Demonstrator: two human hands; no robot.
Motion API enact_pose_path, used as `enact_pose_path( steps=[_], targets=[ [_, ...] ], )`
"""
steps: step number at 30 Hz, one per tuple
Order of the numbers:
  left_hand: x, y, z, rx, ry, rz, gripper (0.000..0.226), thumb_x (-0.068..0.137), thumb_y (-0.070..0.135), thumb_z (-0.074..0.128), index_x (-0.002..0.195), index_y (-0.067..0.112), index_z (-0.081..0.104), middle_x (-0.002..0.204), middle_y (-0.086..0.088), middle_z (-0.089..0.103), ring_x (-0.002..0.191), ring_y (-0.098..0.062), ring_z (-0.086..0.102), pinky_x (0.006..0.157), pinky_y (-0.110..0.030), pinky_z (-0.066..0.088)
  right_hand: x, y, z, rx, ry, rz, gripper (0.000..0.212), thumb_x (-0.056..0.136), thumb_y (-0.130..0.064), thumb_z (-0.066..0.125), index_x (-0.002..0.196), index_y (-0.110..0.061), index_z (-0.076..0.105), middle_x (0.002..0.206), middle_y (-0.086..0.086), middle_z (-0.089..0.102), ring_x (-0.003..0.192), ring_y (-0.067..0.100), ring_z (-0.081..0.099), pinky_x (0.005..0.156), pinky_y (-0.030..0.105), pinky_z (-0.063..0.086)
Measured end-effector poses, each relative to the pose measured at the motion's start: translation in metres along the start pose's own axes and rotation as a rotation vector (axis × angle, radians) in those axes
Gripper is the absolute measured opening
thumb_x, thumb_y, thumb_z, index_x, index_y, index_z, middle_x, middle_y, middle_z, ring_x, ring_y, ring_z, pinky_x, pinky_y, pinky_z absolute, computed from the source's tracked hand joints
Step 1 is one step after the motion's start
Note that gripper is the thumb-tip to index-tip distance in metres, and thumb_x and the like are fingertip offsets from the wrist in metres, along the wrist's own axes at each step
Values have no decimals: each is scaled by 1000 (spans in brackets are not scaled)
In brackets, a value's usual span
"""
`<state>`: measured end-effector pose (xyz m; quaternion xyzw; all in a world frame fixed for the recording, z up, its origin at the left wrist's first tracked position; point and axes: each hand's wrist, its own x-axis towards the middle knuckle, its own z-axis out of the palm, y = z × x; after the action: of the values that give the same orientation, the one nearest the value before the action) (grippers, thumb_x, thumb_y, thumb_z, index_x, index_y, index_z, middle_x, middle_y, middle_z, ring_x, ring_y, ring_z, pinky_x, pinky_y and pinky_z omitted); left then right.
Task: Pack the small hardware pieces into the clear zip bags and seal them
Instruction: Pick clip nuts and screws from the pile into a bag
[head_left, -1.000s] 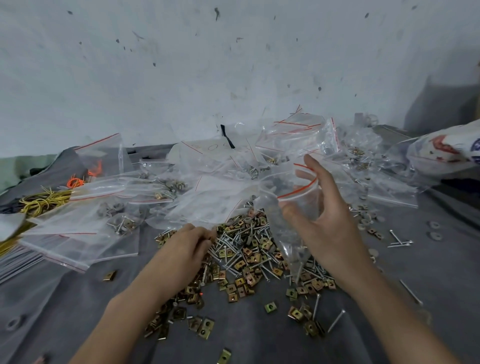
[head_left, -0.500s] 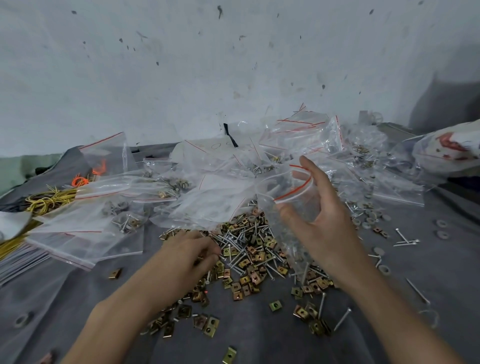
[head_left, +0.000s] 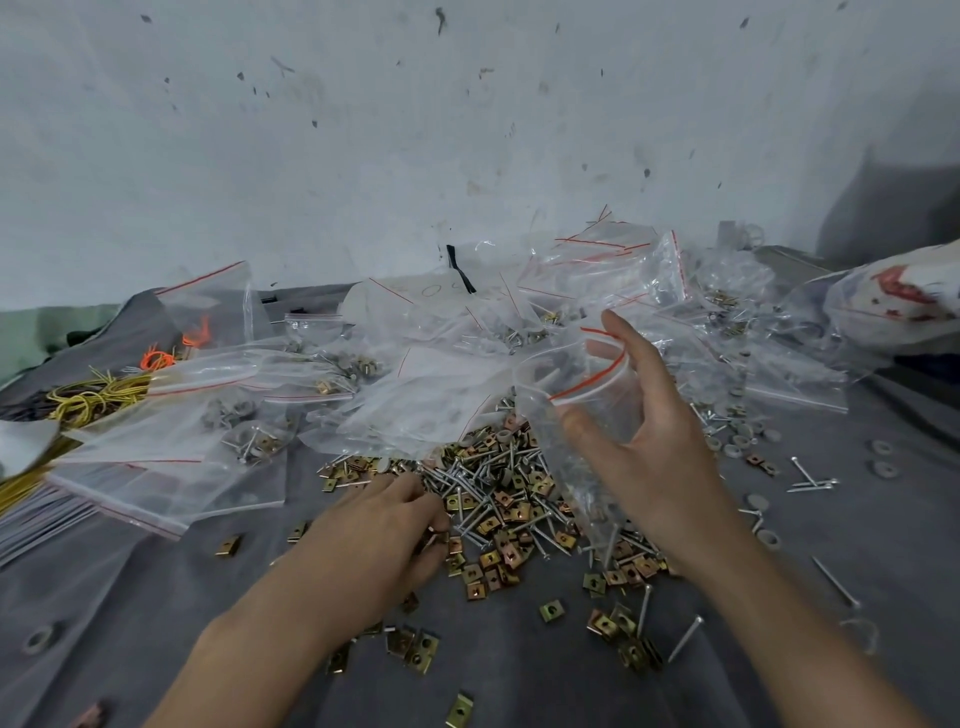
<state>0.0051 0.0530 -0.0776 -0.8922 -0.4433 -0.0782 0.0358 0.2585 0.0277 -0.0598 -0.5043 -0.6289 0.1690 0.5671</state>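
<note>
Grey cloth (head_left: 519, 675) is covering the work surface. A heap of clear zip bags (head_left: 431, 400) is lying across its far side, several holding hardware. A pile of screws and square clip nuts (head_left: 498, 493) is spreading just in front of the heap. One open zip bag (head_left: 582, 410) (red seal strip gaping) is hanging over the pile's right edge, with the right hand (head_left: 649, 467) gripping it, thumb and fingers curling round. The left hand (head_left: 379, 530) is resting on the pile's left edge, fingers curling into the pieces. Cannot tell whether any piece is pinched.
</note>
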Motion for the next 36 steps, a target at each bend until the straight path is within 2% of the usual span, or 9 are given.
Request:
enact_pose_path(
  steps=[5, 8, 13, 16, 19, 22, 28, 31, 36],
  targets=[
    [4, 5, 6, 0, 138, 10, 25, 101, 41, 38, 100, 28, 60, 96, 13, 52, 95, -10, 53, 88, -27, 43, 0, -1, 0, 0, -2, -4, 70, 91, -45, 70, 143, -64, 28, 147, -28, 42, 127, -22, 35, 93, 4, 31],
    [7, 0, 9, -153, 170, -41, 21, 100, 39, 41, 93, 28, 57, 90, 15, 56, 87, -6, 54, 81, -27, 45, 0, -2, -1, 11, -6, 0, 71, 90, -45, 70, 144, -62, 28, 146, -27, 42, 127, -21, 37, 90, -3, 34],
    [14, 0, 6, -681, 248, -298, 23, 99, 36, 51, 87, 23, 65, 76, -1, 70, 66, -17, 62, 63, -31, 50, 2, -2, 0, 15, 1, 0, 70, 89, -44, 70, 144, -60, 29, 147, -23, 44, 126, -21, 38, 88, -8, 30],
    [20, 0, 5, -1104, 224, -406, 20, 99, 26, 54, 99, 13, 69, 84, 0, 75, 67, -8, 63, 61, -16, 50, 2, -1, 1, 15, -3, -1, 71, 90, -40, 70, 143, -62, 29, 148, -23, 43, 128, -19, 37, 89, -8, 31],
    [23, -2, 5, -1362, 173, -421, 19, 99, 22, 56, 106, 10, 70, 87, -2, 73, 73, -9, 61, 61, -19, 50, 2, -1, 1, 29, 0, 3, 71, 90, -40, 71, 143, -62, 30, 148, -23, 44, 128, -17, 41, 90, -6, 33],
    [25, -2, 6, -1436, 155, -422, 19, 97, 24, 60, 105, 11, 71, 89, -3, 71, 75, -10, 60, 63, -22, 50, 2, -2, 0, 37, -2, 4, 70, 89, -42, 71, 143, -61, 30, 148, -23, 44, 130, -14, 42, 92, -4, 33],
    [26, 0, 8, -1450, 187, -431, 25, 86, 35, 67, 97, 13, 73, 80, -5, 70, 71, -13, 63, 65, -20, 53, 1, -4, 0, 35, 3, -12, 70, 90, -42, 71, 143, -61, 30, 141, -36, 40, 125, -25, 36, 90, -7, 29],
    [29, 3, 10, -1442, 207, -444, 22, 87, 28, 69, 99, 10, 72, 88, -8, 75, 77, -11, 69, 66, -17, 54, 1, -4, 0, 26, 5, -11, 69, 91, -43, 71, 143, -61, 30, 136, -41, 40, 124, -27, 36, 89, -8, 28],
    [33, 8, 12, -1456, 243, -411, 23, 79, 35, 74, 94, 18, 72, 78, -7, 70, 70, -14, 63, 66, -23, 54, 1, -4, -1, 20, -2, 2, 70, 91, -39, 70, 145, -60, 30, 144, -32, 42, 128, -19, 38, 91, -7, 30]
  ],
)
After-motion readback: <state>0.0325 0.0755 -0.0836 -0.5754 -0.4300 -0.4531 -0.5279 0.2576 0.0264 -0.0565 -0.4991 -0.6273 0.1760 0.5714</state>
